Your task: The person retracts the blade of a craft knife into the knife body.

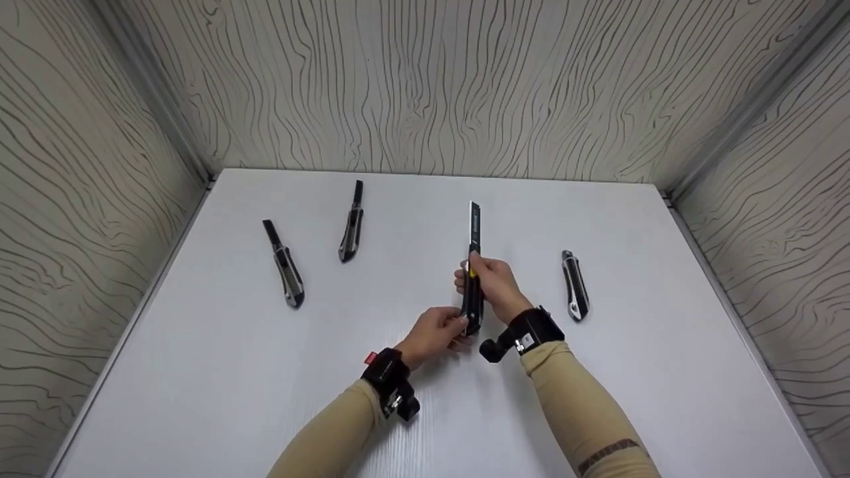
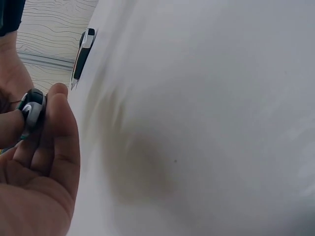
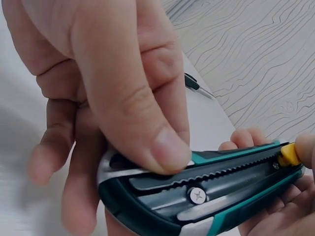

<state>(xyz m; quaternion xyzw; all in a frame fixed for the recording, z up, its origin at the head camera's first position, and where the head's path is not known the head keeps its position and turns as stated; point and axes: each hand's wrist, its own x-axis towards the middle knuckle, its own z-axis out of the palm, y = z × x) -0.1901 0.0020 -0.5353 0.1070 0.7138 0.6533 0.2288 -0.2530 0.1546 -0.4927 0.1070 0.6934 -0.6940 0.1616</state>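
A utility knife [image 1: 472, 299] with a dark green-and-black body points away from me, its long blade [image 1: 475, 222] extended. My right hand [image 1: 498, 285] grips its front part, the thumb lying on the yellow slider [image 3: 289, 155]. With thumb and fingers my left hand [image 1: 435, 335] pinches the rear end of the same knife. The right wrist view shows the left thumb [image 3: 170, 150] pressed on the body near a screw [image 3: 198, 195]. In the left wrist view the knife's butt end [image 2: 33, 110] sits between the left thumb and fingers.
Two utility knives, one at the far left [image 1: 287, 275] and one nearer the back [image 1: 352, 229], lie with dark blades extended. Another knife [image 1: 576, 285] lies right of my hands, its blade drawn in. Patterned panels [image 1: 425, 86] wall in the white table [image 1: 199, 372].
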